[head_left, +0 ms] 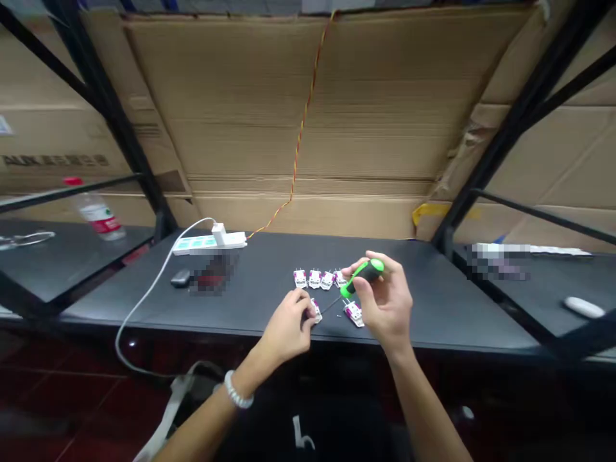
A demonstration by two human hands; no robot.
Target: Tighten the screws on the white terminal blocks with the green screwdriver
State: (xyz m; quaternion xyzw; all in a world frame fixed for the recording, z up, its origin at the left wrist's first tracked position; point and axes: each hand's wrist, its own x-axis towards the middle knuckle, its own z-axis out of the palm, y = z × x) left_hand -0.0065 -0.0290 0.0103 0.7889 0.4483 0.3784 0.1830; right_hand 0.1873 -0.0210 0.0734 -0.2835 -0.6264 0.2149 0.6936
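My left hand [290,323] is closed on a small white and purple plug-like part [316,310] near the table's front edge; my fingers cover much of it. My right hand [386,301] grips a screwdriver [364,277] with a green and black handle. Its thin shaft slants down left, and the tip reaches the held part; whether it sits in a screw I cannot tell. Another white and purple part [354,314] lies just below the right hand. Behind, several similar parts stand in a row, one of them [314,278] with its prongs pointing away.
A white power strip [197,243] with a plugged-in charger [219,233] lies at the back left, its white cable [154,282] hanging over the front edge. A dark mouse-like object [181,278] is nearby. Black shelf posts [464,202] flank the dark table [447,314]; cardboard [375,128] stands behind.
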